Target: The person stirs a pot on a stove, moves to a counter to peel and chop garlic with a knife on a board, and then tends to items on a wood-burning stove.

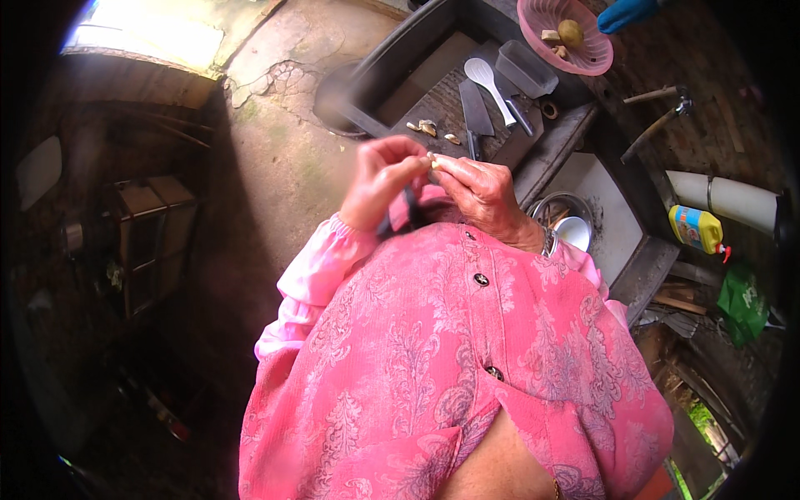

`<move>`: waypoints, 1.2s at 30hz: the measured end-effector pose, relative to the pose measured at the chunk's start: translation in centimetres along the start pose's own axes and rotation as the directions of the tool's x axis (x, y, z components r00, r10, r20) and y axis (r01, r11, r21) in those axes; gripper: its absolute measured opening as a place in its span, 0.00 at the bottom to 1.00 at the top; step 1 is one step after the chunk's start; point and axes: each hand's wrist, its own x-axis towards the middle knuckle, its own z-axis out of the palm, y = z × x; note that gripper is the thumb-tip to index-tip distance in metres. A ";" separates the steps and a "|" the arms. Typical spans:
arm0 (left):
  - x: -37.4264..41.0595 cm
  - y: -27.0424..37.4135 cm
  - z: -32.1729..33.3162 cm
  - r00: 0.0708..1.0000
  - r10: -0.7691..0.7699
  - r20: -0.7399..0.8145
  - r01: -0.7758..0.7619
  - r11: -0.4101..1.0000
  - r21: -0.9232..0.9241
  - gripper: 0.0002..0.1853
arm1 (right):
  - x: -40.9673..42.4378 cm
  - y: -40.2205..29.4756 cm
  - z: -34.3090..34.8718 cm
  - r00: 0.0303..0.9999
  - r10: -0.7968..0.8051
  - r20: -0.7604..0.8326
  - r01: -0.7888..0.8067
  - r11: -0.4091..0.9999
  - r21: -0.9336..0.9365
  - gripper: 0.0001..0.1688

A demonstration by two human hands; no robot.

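My left hand [386, 181], slightly blurred, and my right hand [478, 187] meet fingertip to fingertip in front of my chest. Between them they pinch a small pale piece that looks like a garlic clove [434, 164]; most of it is hidden by the fingers. Just beyond the hands, a few similar cloves [428, 128] and bits of skin lie on a dark wooden board [431, 103]. On the same board rest a cleaver [475, 111] with a dark handle, a white slotted spoon [489, 81] and a narrower knife [522, 119].
A clear plastic container [527, 69] stands behind the spoon. A pink colander [531, 28] holds a potato [570, 33] and small pieces. On the right are a tap [683, 105], a sink [587, 175] with a white bowl [573, 232], and a yellow detergent bottle [694, 228].
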 end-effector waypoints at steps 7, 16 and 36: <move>-0.8 0.8 -0.2 0.999 -0.051 0.011 0.051 0.999 0.016 0.06 | 0.0 -0.5 -0.1 0.997 0.083 0.010 -0.083 0.991 0.106 0.11; -0.8 1.2 -0.9 0.986 -0.092 0.139 0.074 0.989 0.128 0.07 | -0.5 -1.1 0.2 0.999 0.024 -0.039 -0.024 1.000 0.000 0.11; -1.6 -0.5 -11.3 0.988 0.142 -0.059 -0.119 0.950 0.288 0.07 | 3.5 -4.9 4.9 0.606 0.616 0.504 -0.707 0.125 0.696 0.15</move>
